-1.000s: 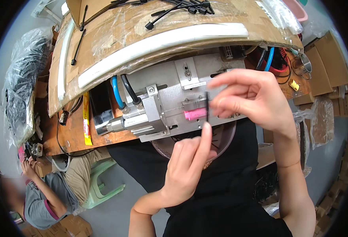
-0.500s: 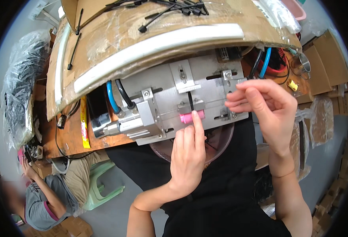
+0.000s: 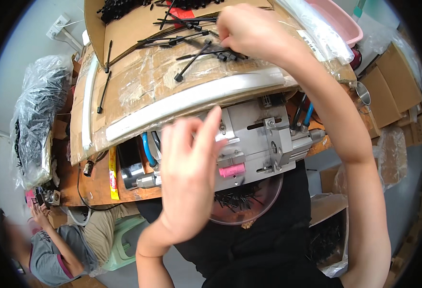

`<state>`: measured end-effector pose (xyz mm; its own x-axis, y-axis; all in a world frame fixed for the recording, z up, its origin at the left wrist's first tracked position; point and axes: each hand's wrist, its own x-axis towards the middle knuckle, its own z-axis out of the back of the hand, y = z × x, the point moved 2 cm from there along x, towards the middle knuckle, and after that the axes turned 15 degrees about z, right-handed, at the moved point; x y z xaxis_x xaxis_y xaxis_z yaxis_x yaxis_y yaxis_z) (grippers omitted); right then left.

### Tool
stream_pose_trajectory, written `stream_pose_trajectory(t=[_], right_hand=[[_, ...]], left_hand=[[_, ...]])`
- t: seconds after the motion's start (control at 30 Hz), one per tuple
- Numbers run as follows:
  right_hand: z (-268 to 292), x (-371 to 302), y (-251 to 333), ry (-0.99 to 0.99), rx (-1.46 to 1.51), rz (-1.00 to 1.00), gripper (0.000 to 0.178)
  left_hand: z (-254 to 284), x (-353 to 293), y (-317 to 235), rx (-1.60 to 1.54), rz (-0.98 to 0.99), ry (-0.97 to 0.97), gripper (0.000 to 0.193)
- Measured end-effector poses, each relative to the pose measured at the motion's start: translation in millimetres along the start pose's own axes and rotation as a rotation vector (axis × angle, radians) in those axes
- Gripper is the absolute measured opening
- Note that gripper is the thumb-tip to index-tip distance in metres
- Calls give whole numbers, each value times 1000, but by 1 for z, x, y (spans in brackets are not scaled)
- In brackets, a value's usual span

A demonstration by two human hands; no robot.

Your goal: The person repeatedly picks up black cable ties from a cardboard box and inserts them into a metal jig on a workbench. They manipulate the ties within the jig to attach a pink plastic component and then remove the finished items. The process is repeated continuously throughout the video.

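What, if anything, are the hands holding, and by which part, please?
The left hand appears empty; the right hand is at the black parts, but whether it grips one is unclear.

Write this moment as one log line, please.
Left hand: blurred, near metal fixture | Right hand: at black rods on cardboard, grip unclear | Pink piece: on fixture

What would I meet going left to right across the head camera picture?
Plastic-wrapped bundle → yellow packet → left hand → pink piece → right blue tube → metal cup.
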<state>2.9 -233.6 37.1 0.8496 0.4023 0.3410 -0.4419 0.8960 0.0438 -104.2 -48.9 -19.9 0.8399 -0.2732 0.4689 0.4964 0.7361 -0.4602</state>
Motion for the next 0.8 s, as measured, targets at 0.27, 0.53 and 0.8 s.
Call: stream_pose_trajectory(t=[0.27, 0.53, 0.8], right_hand=[[-3, 43, -24, 179, 82, 8, 19], [19, -62, -72, -342, 413, -168, 11], [4, -101, -75, -605, 491, -211, 11]], left_hand=[[10, 89, 10, 2, -61, -62, 21], [-82, 180, -22, -58, -315, 197, 19], [-101, 202, -45, 80, -681, 353, 22]])
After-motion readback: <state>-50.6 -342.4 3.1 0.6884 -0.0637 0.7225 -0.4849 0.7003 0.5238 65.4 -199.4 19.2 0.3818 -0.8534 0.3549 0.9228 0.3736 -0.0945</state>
